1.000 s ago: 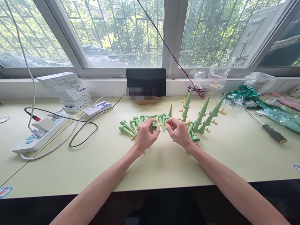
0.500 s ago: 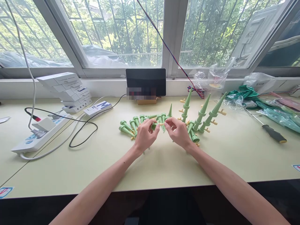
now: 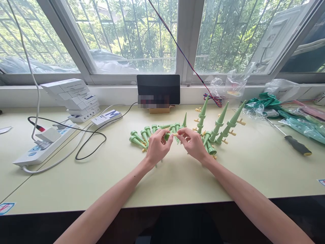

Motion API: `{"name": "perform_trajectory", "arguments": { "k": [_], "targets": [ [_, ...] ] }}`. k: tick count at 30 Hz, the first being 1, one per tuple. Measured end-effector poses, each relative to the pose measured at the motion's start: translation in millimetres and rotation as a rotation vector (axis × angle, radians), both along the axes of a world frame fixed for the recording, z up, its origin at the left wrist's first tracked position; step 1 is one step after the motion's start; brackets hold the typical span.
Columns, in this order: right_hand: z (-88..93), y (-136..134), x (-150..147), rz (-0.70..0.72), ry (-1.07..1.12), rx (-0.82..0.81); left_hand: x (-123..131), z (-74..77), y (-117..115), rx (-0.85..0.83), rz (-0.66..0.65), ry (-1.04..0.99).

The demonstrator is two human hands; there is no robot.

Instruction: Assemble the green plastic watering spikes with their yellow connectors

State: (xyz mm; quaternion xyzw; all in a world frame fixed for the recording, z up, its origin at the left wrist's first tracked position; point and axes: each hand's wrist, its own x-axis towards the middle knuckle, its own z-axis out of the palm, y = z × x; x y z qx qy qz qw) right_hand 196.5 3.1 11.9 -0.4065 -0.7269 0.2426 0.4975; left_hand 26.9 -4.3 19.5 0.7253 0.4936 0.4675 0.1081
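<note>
My left hand [image 3: 157, 146] is closed around a green watering spike [image 3: 167, 137], whose round open end shows between thumb and fingers. A small yellow valve [image 3: 175, 134] sticks out at my left fingertips. The thumb and fingers of my right hand [image 3: 193, 144] pinch that valve's outer end, so both hands nearly meet. Several more green spikes [image 3: 137, 137] lie behind and left of my left hand. Stacked spikes with yellow valves [image 3: 220, 123] stand upright just right of my right hand, and a few lie at their base [image 3: 211, 149].
On the left are a power strip [image 3: 42, 145], cables, a stack of white boxes [image 3: 76, 98] and a single box [image 3: 106, 118]. A dark tablet [image 3: 158, 88] leans at the back. To the right lie a screwdriver [image 3: 297, 145] and plastic bags [image 3: 302, 123].
My right fingertips have moved slightly left, closing in on the yellow valve by my left fingers. The left hand has hardly moved.
</note>
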Motion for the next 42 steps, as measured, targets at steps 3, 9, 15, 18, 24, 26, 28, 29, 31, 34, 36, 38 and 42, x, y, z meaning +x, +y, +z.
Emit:
{"name": "perform_trajectory", "arguments": {
  "k": [3,9,15,18,24,26,28,29,31,34,36,38,42],
  "targets": [
    [-0.5,1.2,0.3,0.003,0.003,-0.001,0.0,-0.3,0.1,0.004,-0.002,0.0],
    [-0.6,1.9,0.0,-0.002,0.004,0.0,0.3,0.2,-0.1,0.005,-0.004,-0.004],
    [-1.1,1.6,0.0,-0.004,0.005,-0.011,-0.1,0.5,-0.5,-0.02,-0.023,-0.001],
    [-1.5,2.3,0.5,-0.008,0.007,-0.014,-0.7,0.3,-0.6,-0.031,-0.043,0.006],
    [-2.0,3.1,1.0,-0.016,0.015,-0.013,-1.5,-0.9,-0.9,-0.051,-0.078,0.037],
    [-1.9,2.9,0.9,-0.02,0.019,-0.012,-1.8,-1.2,-0.5,-0.055,-0.089,0.022],
    [-1.7,2.6,0.8,-0.02,0.024,-0.013,-2.0,-1.1,0.2,-0.064,-0.095,-0.012],
    [-1.6,2.5,0.7,-0.02,0.027,-0.013,-2.1,-0.8,0.6,-0.072,-0.095,-0.032],
    [-1.5,2.2,0.6,-0.02,0.03,-0.012,-2.1,0.1,1.1,-0.097,-0.095,-0.073],
    [-1.5,1.8,0.8,-0.022,0.038,-0.01,-1.9,1.6,1.4,-0.134,-0.095,-0.125],
    [-1.6,1.5,1.1,-0.02,0.044,-0.011,-1.8,2.1,1.3,-0.148,-0.096,-0.148],
    [-1.7,1.3,1.3,-0.018,0.048,-0.011,-1.9,2.2,1.4,-0.153,-0.098,-0.164],
    [-1.3,1.1,1.3,-0.022,0.055,-0.004,-2.7,1.8,2.5,-0.154,-0.096,-0.194]
  ]
}}
